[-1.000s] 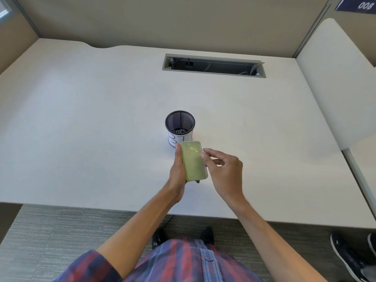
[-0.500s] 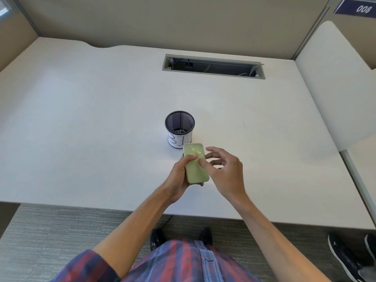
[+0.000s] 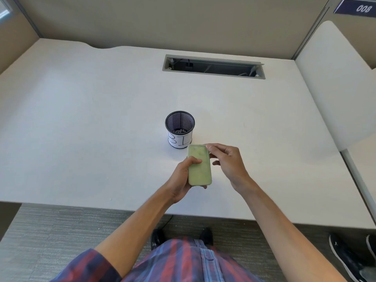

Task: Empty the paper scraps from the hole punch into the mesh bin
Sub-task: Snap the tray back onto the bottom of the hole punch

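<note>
A pale green hole punch (image 3: 199, 167) shows its flat underside to me, just in front of the mesh bin. My left hand (image 3: 183, 176) grips it from the left, thumb lying across the green face. My right hand (image 3: 227, 161) pinches its far right corner with thumb and fingertip. The black mesh bin (image 3: 179, 119) stands upright on the white desk (image 3: 81, 123), wrapped with a white handwritten paper label. Small paper scraps lie on the bin's bottom. The punch's other side is hidden.
A grey cable slot (image 3: 213, 67) is cut into the desk's far side. A white divider panel (image 3: 335, 82) rises along the right. Beige partition walls close off the back. Another person's dark shoes (image 3: 350, 259) stand on the carpet at lower right.
The hole punch has come slightly towards me and away from the bin. My left thumb has moved onto its green face, and my right fingers have slid up to its far corner.
</note>
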A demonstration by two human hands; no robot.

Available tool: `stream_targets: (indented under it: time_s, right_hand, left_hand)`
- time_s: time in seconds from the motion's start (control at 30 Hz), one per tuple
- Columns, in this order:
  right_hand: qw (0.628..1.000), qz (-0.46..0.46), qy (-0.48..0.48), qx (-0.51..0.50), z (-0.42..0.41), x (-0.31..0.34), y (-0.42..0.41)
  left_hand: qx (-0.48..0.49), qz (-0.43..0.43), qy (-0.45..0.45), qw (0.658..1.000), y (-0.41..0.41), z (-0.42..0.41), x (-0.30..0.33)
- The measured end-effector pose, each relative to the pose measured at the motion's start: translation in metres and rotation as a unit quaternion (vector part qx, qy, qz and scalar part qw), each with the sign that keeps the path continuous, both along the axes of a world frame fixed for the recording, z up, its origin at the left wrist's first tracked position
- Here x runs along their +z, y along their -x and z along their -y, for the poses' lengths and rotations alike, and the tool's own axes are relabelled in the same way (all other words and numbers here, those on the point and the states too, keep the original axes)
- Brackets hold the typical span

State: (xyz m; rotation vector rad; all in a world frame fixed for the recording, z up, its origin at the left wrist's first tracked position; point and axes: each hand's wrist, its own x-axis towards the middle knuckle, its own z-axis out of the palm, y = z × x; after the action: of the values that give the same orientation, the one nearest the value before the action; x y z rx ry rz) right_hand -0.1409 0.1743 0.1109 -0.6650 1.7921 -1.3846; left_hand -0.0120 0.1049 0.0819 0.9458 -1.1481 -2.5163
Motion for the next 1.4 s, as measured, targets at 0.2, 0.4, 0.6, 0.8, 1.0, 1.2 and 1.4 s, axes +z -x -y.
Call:
stream_targets:
  time_s: [0.2,0.4,0.6,0.8,1.0,1.2,1.4]
  right_hand:
    - [0.998,0.058,0.029,0.018,-0.0005,0.0027,0.0021]
    - [0.997,0.063,0.054,-0.003,0.0005,-0.0010,0.0007]
    - [0.999,0.007,0.033,-0.001,0.0001,-0.0009,0.0009]
    - [0.998,-0.056,0.007,0.037,0.0043,0.0000,0.0001]
    - [0.996,-0.029,-0.023,0.085,0.0075,0.0029,-0.0002]
    - [0.997,-0.005,-0.008,0.074,0.0087,0.0062,-0.0037]
    - [0.999,-0.004,0.008,0.043,0.0023,0.0074,-0.0055]
  left_hand:
    - [-0.009,-0.004,-0.016,1.000,-0.0004,0.0001,0.0000]
    - [-0.014,0.000,-0.016,1.000,0.0005,-0.0004,0.0013]
    - [-0.018,-0.003,-0.020,1.000,-0.0001,-0.0015,-0.0009]
    - [-0.040,0.010,-0.008,0.999,-0.0019,-0.0046,0.0025]
    - [-0.066,0.014,0.008,0.998,0.0011,-0.0073,0.0048]
    - [-0.059,0.010,0.017,0.998,0.0035,-0.0092,0.0036]
    - [-0.045,-0.001,0.013,0.999,0.0030,-0.0081,0.0069]
